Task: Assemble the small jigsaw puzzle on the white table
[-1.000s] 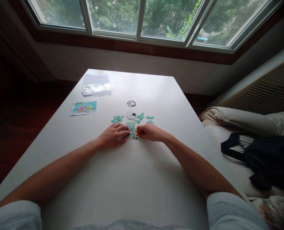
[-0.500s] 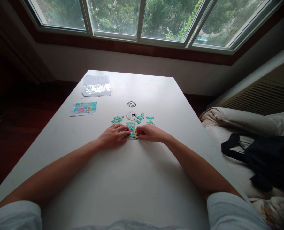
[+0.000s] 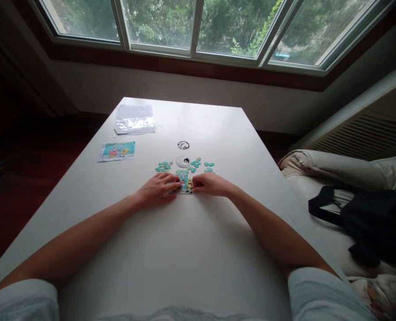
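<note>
Head view: puzzle [image 3: 184,182] partly under left hand [image 3: 160,187]; right hand [image 3: 210,184] alongside.

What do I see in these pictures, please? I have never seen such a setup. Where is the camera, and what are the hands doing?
There is no machine here: one person works with two bare hands. The only camera is worn on the head and looks forward and down. On the white table lie a partly joined jigsaw, loose puzzle pieces beyond it, and, farther left, a colourful picture sheet. The left hand rests on the jigsaw's left side. The right hand, fingers curled, is at its right side; whether it pinches a piece, I cannot tell.
</note>
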A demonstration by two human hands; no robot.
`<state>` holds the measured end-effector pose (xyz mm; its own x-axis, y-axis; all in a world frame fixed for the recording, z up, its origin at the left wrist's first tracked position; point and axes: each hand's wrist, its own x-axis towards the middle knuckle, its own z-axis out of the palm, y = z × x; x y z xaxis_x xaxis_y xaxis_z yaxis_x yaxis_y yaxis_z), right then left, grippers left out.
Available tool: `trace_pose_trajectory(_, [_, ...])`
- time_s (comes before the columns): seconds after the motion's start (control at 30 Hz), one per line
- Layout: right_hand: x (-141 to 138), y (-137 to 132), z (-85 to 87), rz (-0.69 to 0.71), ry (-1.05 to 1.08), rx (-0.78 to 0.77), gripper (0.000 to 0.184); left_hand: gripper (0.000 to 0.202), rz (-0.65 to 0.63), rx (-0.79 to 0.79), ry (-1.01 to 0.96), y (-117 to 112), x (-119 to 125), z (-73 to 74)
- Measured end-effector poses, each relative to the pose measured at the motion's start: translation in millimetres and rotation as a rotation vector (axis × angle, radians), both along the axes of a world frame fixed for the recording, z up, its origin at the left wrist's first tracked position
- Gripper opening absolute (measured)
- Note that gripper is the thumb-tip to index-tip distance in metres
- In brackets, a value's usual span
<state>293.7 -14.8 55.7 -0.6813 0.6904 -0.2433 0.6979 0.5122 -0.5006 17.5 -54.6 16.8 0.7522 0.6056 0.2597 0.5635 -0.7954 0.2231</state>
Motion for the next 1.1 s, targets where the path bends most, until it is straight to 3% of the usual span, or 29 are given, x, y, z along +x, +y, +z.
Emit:
trace_pose_trajectory(0.2, [-1, 1, 0.9, -0.07, -0.05, 0.007, 0.024, 0.04, 0.004, 0.004, -0.003, 1, 0, -0.5])
trace_pose_trajectory(0.47, [1, 5, -8.4, -0.109, 0.022, 0.006, 0.025, 0.039, 0.015, 0.01, 0.016, 0, 1, 0.5])
trace_pose_trajectory(0.53, [3, 9, -10.1, -0.245, 0.119, 0.1, 0.024, 0.039, 0.008, 0.011, 0.008, 0, 1, 1.7])
trace_pose_trajectory(0.6, [8, 16, -12.4, -0.45, 0.21, 0.288, 0.026, 0.039, -0.009, 0.007, -0.001, 0, 1, 3.4])
trace_pose_trajectory(0.67, [13, 23, -17.2, -0.537, 0.251, 0.443, 0.026, 0.037, -0.028, -0.002, -0.01, 0, 0, 5.2])
trace_pose_trajectory(0.73, [16, 30, -25.5, -0.512, 0.244, 0.522, 0.028, 0.036, -0.04, -0.01, -0.017, 0, 0, 6.6])
trace_pose_trajectory(0.93, [4, 36, -54.8, -0.434, 0.113, 0.555, 0.056, 0.036, -0.037, -0.015, -0.018, 1, 0, 5.5])
trace_pose_trajectory(1.1, [-5, 37, -61.2, -0.454, 0.072, 0.59, 0.057, 0.038, -0.019, -0.002, -0.009, 2, 2, 2.3])
